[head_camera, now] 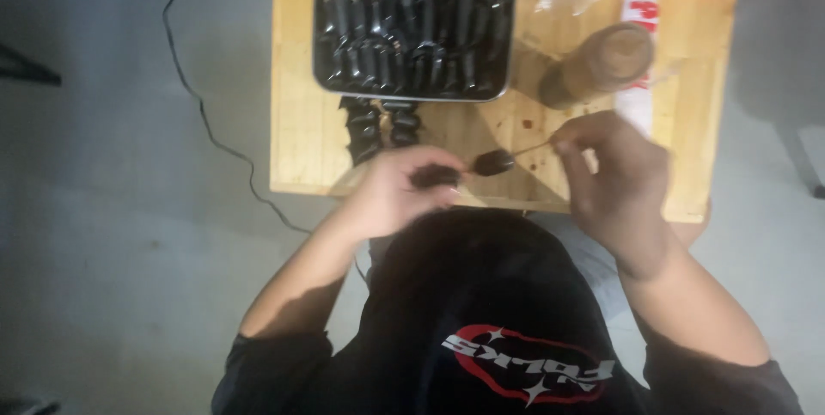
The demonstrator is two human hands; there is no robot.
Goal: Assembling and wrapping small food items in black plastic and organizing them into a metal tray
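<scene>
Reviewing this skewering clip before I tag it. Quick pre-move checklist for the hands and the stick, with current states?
1. Left hand has a dark piece gripped: ok, fingers wrap it.
2. Right hand pinches the thin skewer at its far end: ok.
3. One dark piece already on the skewer, sitting between the hands: ok.
4. Skewer tip lined up with the held piece: cannot tell, blurred and partly hidden by fingers.
5. Metal tray has room for another stick: not ok, it looks packed; a few finished sticks lie on the wooden table beside it.
6. Jar clear of the right hand: ok, apart.
</scene>
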